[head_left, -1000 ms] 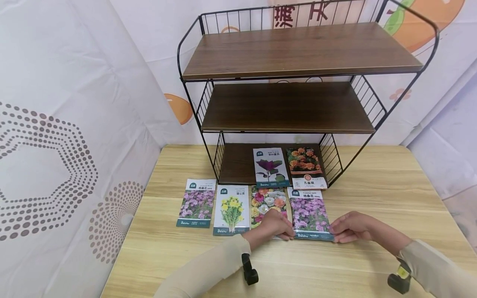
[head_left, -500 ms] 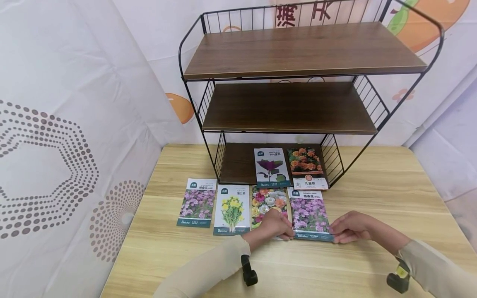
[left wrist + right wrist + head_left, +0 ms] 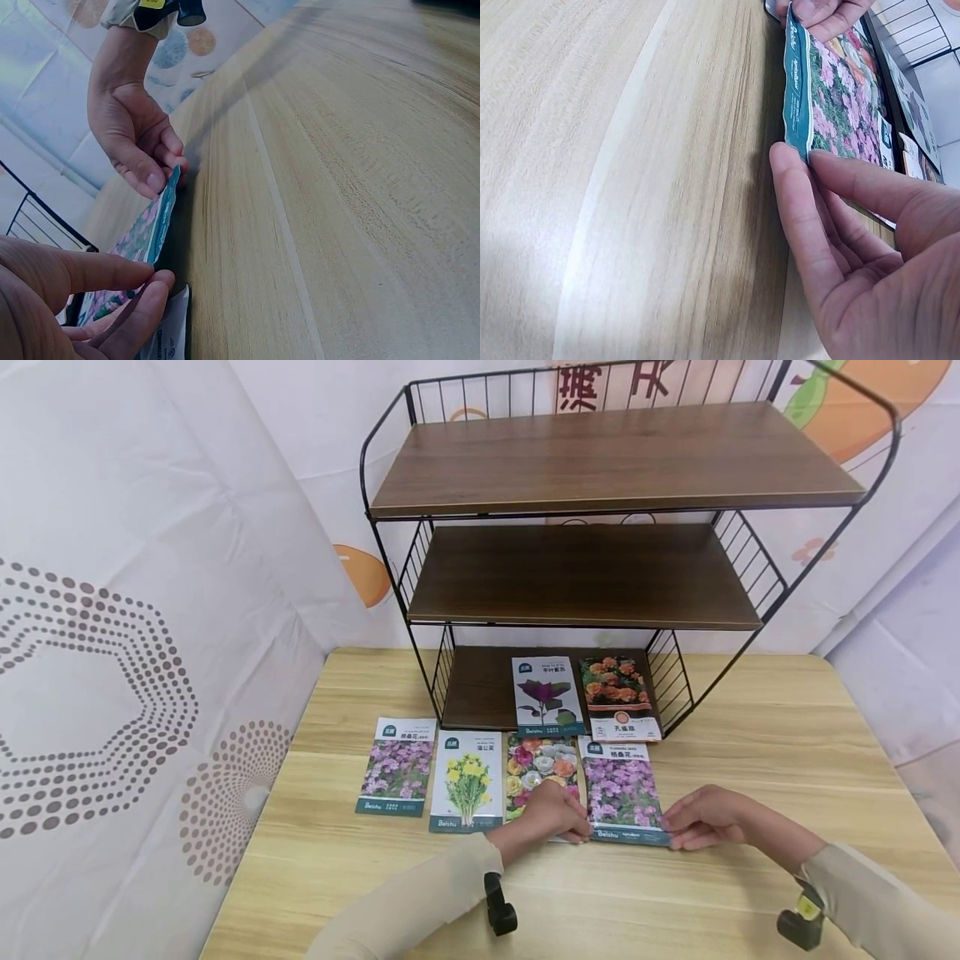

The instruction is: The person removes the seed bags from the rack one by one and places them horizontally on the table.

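Note:
A seed packet (image 3: 621, 789) with pink-purple flowers and a teal bottom band lies face up at the front right of the row. My left hand (image 3: 549, 812) pinches its bottom left corner between thumb and finger, and my right hand (image 3: 708, 818) pinches the bottom right corner. In the right wrist view the packet's teal edge (image 3: 798, 90) is lifted slightly off the table between both hands. Under my left hand lies a packet of mixed-colour blooms (image 3: 542, 768), its lower part hidden. Left of it is a yellow-flower packet (image 3: 467, 781).
Another purple-flower packet (image 3: 397, 768) lies at the far left. A black wire rack (image 3: 585, 577) with brown shelves stands behind. On its bottom shelf (image 3: 480, 689) lean a purple-leaf packet (image 3: 547, 696) and an orange-flower packet (image 3: 619, 697). Wooden table (image 3: 787, 735) extends to the right.

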The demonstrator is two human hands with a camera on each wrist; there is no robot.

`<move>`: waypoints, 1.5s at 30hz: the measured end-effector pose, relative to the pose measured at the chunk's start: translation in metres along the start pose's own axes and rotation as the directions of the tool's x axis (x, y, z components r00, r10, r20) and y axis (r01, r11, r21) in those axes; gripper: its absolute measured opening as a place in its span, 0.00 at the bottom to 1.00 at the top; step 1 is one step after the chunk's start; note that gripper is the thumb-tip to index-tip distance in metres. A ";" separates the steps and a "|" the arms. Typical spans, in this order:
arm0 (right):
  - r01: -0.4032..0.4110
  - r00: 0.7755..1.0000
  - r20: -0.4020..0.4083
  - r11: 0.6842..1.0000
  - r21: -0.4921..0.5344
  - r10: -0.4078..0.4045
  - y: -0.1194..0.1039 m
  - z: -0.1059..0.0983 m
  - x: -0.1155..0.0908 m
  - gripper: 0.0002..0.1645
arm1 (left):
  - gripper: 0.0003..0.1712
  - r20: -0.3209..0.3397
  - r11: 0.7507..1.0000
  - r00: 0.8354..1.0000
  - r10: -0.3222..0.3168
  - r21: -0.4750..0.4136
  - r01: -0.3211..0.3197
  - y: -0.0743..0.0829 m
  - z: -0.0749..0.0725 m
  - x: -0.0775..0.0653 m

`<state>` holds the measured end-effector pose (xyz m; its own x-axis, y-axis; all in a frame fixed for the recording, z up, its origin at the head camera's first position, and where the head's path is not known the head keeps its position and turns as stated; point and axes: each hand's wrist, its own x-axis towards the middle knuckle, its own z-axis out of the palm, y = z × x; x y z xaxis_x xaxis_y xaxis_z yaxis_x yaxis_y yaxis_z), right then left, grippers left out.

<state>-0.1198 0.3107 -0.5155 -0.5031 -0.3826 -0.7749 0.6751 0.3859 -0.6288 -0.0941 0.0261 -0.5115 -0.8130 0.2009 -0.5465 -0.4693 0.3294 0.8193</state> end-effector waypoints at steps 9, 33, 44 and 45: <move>-0.007 1.000 -0.007 1.000 0.003 0.007 0.000 0.000 0.000 0.08 | 0.09 -0.011 1.000 1.000 -0.005 0.022 0.005 0.001 0.000 0.000; -0.041 0.996 -0.085 0.999 -0.017 0.039 -0.004 0.004 -0.003 0.07 | 0.08 -0.033 0.996 0.999 0.036 0.088 -0.033 0.001 -0.002 -0.003; -0.018 0.997 -0.079 0.999 -0.043 0.015 -0.004 0.001 -0.004 0.07 | 0.08 -0.041 0.995 0.999 0.032 0.092 -0.029 0.001 -0.001 -0.003; -0.014 0.997 -0.073 0.999 -0.044 0.011 -0.004 0.000 -0.005 0.06 | 0.08 -0.041 0.996 0.999 0.029 0.088 -0.026 0.001 -0.001 -0.003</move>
<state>-0.1200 0.3106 -0.5091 -0.5340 -0.3161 -0.7842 0.6575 0.4279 -0.6202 -0.0927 0.0253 -0.5091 -0.8398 0.1726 -0.5147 -0.4162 0.4042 0.8145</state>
